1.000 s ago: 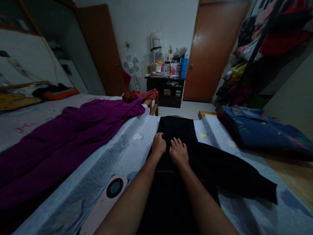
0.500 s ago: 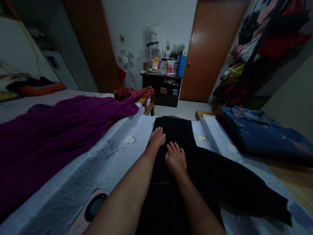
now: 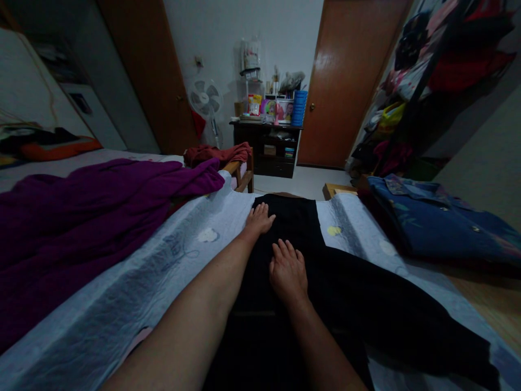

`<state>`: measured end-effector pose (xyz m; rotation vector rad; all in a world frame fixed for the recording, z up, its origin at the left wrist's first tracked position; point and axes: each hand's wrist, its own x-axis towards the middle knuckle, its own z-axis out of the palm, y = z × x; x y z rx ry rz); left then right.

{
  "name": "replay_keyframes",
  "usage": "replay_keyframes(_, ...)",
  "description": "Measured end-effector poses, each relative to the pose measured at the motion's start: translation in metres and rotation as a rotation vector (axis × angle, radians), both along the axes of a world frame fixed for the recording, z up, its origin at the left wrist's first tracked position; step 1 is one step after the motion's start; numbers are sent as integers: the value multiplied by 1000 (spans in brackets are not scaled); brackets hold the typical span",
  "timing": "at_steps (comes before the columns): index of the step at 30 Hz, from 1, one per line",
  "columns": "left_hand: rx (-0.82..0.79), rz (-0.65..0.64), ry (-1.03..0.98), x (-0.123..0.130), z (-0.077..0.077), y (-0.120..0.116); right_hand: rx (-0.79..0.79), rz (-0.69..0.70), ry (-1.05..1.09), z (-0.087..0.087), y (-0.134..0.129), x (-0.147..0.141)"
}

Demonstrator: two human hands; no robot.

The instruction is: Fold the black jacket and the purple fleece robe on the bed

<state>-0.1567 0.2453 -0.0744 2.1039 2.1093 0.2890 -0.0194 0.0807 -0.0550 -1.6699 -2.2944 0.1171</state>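
Observation:
A black long-sleeved garment lies spread over a pale patterned sheet, one sleeve stretched out to the lower right. Flat on its upper left part rests my left hand, fingers extended and thumb apart. My right hand lies palm down nearer the middle of the cloth, its fingers stretched forward and slightly bent. Neither hand grips anything. Under my left forearm a sliver of a pink object shows; most of it is hidden.
A purple blanket lies to the left. Folded blue clothing sits at the right. Beyond are a wooden bed frame, a white fan, a dark cabinet and a brown door.
My left hand has slid slightly forward and left over the black garment, its thumb now spread out. My right hand has barely shifted. The pink object is now mostly covered by my left forearm.

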Motion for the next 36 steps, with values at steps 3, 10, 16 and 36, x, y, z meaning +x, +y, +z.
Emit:
replay_keyframes(3, -9, 17, -7, -2, -1, 6, -23, -3, 8, 0, 0, 0)
replay_keyframes(10, 131, 28, -68, 3, -4, -3, -19, -38, 83, 1, 1, -1)
replay_keyframes(16, -12, 34, -108, 15, 1, -21, -21, -53, 167, 3, 4, -1)
replay_keyframes(36, 101, 49, -50, 30, 0, -58, -486, -282, -318, 72, 47, 154)
